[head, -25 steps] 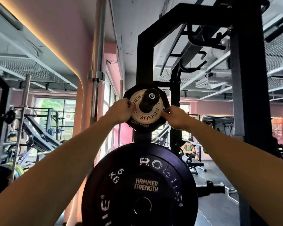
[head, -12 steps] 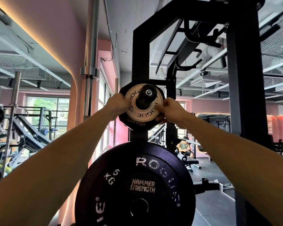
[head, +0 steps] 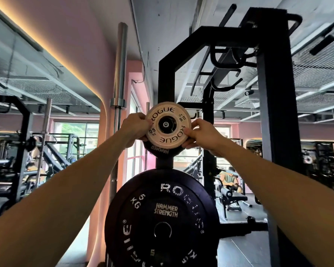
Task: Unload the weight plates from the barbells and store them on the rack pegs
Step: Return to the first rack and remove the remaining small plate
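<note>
Small pale plate [head: 168,125], marked ROGUE and 0.5 KG: half a second ago it sat back on the upper peg with the dark peg end standing out well in front of it; now its face is square to the camera, the peg end [head: 165,124] showing only as a hub inside its centre hole. The printed lettering has also turned round since the earlier frames.

Left hand [head: 134,130]: fingers curled round the plate's left rim, thumb over the front face. Right hand [head: 200,132]: fingers curled round the right rim, thumb on the front face near the lower lettering. Both arms are stretched forward and up, the hands apart with the plate clamped between them.

Directly behind the hands: a black Hammer plate [head: 163,150], only its lower edge visible. Below the hands: a large black bumper plate [head: 162,218], marked ROGUE, HAMMER STRENGTH and 5 KG, hanging on a lower peg. Behind and to the right of the right hand: the black rack upright [head: 276,112]. Just left of the left hand: an upright steel barbell [head: 119,83].
</note>
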`<state>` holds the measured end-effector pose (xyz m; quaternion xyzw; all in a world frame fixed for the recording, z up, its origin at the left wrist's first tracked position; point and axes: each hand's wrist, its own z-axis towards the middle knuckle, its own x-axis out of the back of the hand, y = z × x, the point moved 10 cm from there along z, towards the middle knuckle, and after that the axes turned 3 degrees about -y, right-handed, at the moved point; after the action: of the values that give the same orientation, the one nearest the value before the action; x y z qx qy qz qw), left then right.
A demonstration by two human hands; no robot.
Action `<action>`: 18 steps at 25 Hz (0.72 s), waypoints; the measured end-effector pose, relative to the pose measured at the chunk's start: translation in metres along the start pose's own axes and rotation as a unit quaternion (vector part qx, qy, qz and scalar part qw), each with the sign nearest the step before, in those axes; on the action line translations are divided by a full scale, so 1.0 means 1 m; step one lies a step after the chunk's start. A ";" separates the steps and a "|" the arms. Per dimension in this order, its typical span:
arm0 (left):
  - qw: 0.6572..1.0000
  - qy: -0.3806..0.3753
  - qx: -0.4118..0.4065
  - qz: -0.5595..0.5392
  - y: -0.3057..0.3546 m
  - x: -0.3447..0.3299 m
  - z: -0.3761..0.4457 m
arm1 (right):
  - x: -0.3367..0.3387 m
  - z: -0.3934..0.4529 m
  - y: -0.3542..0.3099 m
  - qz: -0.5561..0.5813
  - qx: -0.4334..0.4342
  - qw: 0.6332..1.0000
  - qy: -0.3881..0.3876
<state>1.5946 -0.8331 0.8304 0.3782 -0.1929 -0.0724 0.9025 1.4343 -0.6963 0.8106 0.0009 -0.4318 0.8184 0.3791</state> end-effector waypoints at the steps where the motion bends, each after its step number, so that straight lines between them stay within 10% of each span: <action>1: 1.000 0.002 -0.001 0.008 0.010 0.001 -0.015 | 0.004 -0.012 -0.004 0.007 0.002 1.000 -0.006; 18: 0.996 0.028 0.038 0.070 0.171 -0.066 -0.260 | 0.137 -0.248 -0.054 0.024 -0.037 0.995 -0.087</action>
<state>1.6362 -0.5239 0.7660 0.3993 -0.1964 0.0091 0.8955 1.4510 -0.4177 0.7382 0.0475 -0.4932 0.8075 0.3202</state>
